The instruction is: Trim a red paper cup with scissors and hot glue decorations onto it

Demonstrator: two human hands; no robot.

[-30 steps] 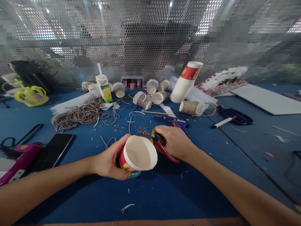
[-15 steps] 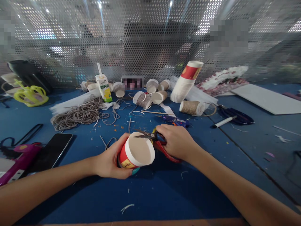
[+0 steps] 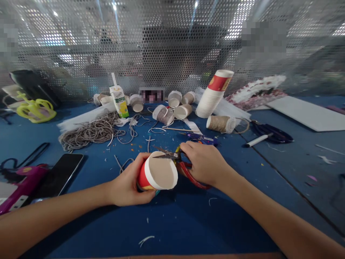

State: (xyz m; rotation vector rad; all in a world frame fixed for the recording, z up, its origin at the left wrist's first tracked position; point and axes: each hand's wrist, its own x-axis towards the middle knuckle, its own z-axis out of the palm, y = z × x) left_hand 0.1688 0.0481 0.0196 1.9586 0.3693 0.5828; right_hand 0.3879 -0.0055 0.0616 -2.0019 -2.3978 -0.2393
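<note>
A: What are the hands doing?

B: They're apart from each other, both busy. The left hand (image 3: 128, 187) is wrapped round the outside of a red paper cup (image 3: 161, 172), and the right hand (image 3: 203, 163) is closed on the handles of the scissors (image 3: 175, 155).

A: How does the cup sit between them?

B: Raised in the left hand, on its side of the gap, and tilted. Its long axis slants from the base, hidden in the left palm, to a mouth turned up and towards the right hand.

A: And the blades?

B: They come in from the cup's right, parted. One crosses the far part of the mouth; the other lies beyond the rim. I can't tell whether either touches the paper.

A: What's around it?

B: Just beyond the cup and to its right, a blue glue gun (image 3: 202, 139), partly behind the right hand. Left of the cup, a phone (image 3: 58, 178). Farther out, beyond the cup to the left, a heap of grey cord (image 3: 87, 133); beyond it to the right, a leaning stack of cups (image 3: 211, 97).
</note>
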